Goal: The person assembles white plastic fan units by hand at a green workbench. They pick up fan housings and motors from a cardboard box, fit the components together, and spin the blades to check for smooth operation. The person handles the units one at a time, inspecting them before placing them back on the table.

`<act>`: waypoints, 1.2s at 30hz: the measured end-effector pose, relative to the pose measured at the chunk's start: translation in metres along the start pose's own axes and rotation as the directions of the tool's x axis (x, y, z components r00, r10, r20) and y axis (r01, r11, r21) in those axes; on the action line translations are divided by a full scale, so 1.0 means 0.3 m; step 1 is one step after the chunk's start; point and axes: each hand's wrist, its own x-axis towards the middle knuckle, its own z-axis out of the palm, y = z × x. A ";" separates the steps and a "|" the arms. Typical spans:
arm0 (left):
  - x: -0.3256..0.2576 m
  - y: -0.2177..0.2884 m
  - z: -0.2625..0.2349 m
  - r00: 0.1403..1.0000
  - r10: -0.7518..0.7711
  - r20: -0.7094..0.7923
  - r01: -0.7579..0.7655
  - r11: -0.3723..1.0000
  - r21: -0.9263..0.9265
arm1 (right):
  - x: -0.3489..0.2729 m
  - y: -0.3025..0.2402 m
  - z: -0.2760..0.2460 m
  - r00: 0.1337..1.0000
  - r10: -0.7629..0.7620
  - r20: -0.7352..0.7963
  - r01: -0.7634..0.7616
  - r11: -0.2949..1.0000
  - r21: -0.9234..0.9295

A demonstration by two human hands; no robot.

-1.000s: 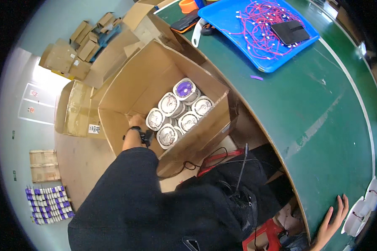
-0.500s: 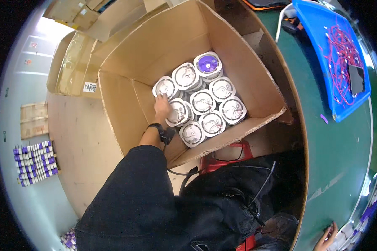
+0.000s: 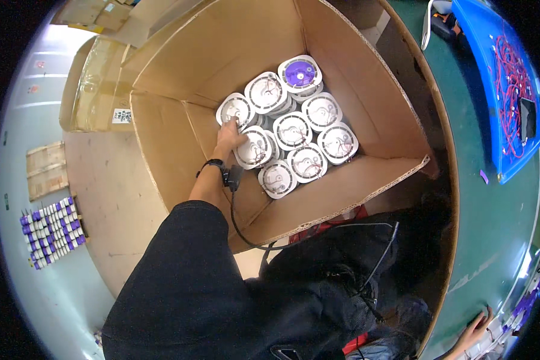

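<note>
My left hand (image 3: 228,137) reaches down into a large cardboard box (image 3: 186,78), its fingers closed on the near edge of a white round-cornered housing (image 3: 234,108). That housing lies at the left of the stacks; how far the fingertips go under it is hidden. My thumb is beside a neighbouring white housing (image 3: 254,147). Several more such housings stand in stacks, their round faces showing thin wires. One at the far end has a purple face (image 3: 300,74). A black band with a small dark device (image 3: 233,177) and a cable sits on my left wrist. My right hand is out of view.
A green table (image 3: 486,240) runs along the right, holding a blue tray (image 3: 505,171) of red wires and a dark flat object. Another person's hand (image 3: 477,327) is at its lower right. A taped carton (image 3: 102,84) stands left of the box.
The view has shifted, so the box sits higher and the table farther right. My left hand stays at the same housing. The other person's hand has moved up along the table.
</note>
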 end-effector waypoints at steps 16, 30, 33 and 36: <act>-0.027 0.077 0.056 0.984 0.146 0.098 -0.161 0.972 0.171 | -0.059 0.045 0.030 0.997 0.036 -0.075 -0.023 0.987 0.160; -0.067 0.075 0.061 0.983 0.171 -0.074 -0.166 0.984 0.069 | -0.072 0.054 0.052 0.989 0.048 -0.137 -0.033 0.993 0.112; -0.076 0.094 0.053 0.973 0.197 -0.119 -0.186 0.978 0.094 | -0.080 0.075 0.059 0.986 0.005 -0.166 0.015 0.993 0.115; -0.101 0.102 0.039 0.978 0.182 -0.100 -0.177 0.982 0.060 | -0.074 0.053 0.067 0.983 0.007 -0.182 0.017 0.992 0.128</act>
